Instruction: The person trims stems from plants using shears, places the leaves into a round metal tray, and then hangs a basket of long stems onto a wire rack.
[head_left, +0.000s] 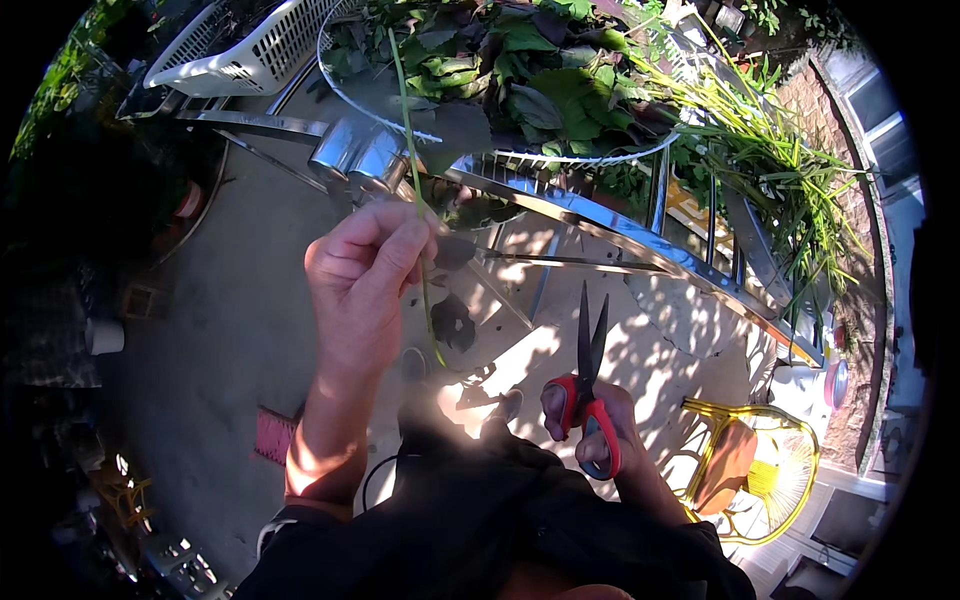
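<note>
Pinched between the thumb and fingers of my left hand (375, 270) is a long thin green stem (406, 112), upright in the view. Its upper part crosses the rim of a round white basket (600, 160), and its lower end hangs free below my hand. My right hand (611, 424) has its fingers through the red handles of a pair of scissors (589, 390); the dark blades point away from me and are slightly apart. The basket beyond my hands is heaped with green and purplish leaves (540, 97).
A metal rack (585, 210) supports the basket. At the upper left is a white slotted plastic basket (262, 52). Long green stalks (795, 165) spill over the rack's right side. A yellow round-backed chair (806, 465) stands at lower right, and a pink object (274, 433) lies left.
</note>
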